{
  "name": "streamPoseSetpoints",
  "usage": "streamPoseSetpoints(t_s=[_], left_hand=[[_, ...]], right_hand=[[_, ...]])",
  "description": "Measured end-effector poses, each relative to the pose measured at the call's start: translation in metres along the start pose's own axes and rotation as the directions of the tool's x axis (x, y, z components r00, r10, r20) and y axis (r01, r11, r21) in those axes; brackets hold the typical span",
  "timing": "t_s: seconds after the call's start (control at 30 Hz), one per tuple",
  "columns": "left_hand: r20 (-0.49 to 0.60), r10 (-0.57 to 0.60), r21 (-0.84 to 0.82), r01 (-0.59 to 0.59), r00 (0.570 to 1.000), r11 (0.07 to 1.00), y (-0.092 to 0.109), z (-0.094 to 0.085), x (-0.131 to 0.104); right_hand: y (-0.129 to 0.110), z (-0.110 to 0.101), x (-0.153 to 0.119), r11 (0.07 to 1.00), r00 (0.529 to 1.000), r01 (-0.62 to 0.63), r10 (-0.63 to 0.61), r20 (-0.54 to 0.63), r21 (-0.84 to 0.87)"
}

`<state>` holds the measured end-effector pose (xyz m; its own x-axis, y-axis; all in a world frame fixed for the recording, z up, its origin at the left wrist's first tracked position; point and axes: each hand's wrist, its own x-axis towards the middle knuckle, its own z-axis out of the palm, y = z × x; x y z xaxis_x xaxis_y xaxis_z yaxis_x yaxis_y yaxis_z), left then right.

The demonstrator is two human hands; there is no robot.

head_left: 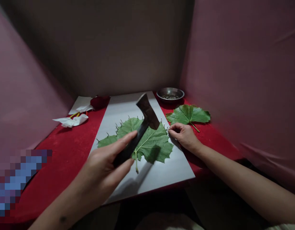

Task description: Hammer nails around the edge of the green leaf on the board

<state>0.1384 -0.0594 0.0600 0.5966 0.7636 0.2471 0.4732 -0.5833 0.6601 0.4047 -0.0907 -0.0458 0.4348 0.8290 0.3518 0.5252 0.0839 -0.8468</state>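
Observation:
A large green leaf lies on a white board, with several small nails standing up along its far edge. My left hand is wrapped round the dark handle of a hammer, whose metal head is raised above the leaf. At the leaf's right edge, my right hand pinches with thumb and forefinger beside the nails; a tiny thing shows at its fingertips, too small to make out for certain. The hammer and my left hand hide part of the leaf.
A metal bowl of small metal pieces stands at the back right. Another leaf lies on the red cloth. Crumpled white paper, a yellow-handled tool and a dark red object are at the left. Pink walls flank the table.

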Motion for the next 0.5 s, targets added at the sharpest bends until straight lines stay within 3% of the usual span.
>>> streamPoseSetpoints(t_s=[0.07, 0.13, 0.33, 0.5], left_hand=[[0.157, 0.084, -0.005, -0.084, 0.984, 0.996, 0.004, 0.01, 0.01], [0.231, 0.128, 0.002, -0.132, 0.965, 0.991, 0.009, 0.017, 0.019], [0.227, 0.279, 0.112, -0.309, 0.933, 0.944, 0.028, 0.028, 0.032], [0.249, 0.34, 0.201, -0.392, 0.907, 0.898, 0.032, 0.042, 0.039]], right_hand=[[0.0, 0.0, 0.001, 1.0, 1.0, 0.021, -0.021, -0.007, -0.015], [0.0, 0.0, 0.001, 0.998, 0.999, 0.049, -0.049, -0.016, -0.04], [0.003, -0.001, 0.003, 0.995, 0.996, 0.086, -0.087, -0.016, -0.051], [0.007, 0.0, 0.004, 0.995, 0.995, 0.095, -0.096, -0.016, -0.016]])
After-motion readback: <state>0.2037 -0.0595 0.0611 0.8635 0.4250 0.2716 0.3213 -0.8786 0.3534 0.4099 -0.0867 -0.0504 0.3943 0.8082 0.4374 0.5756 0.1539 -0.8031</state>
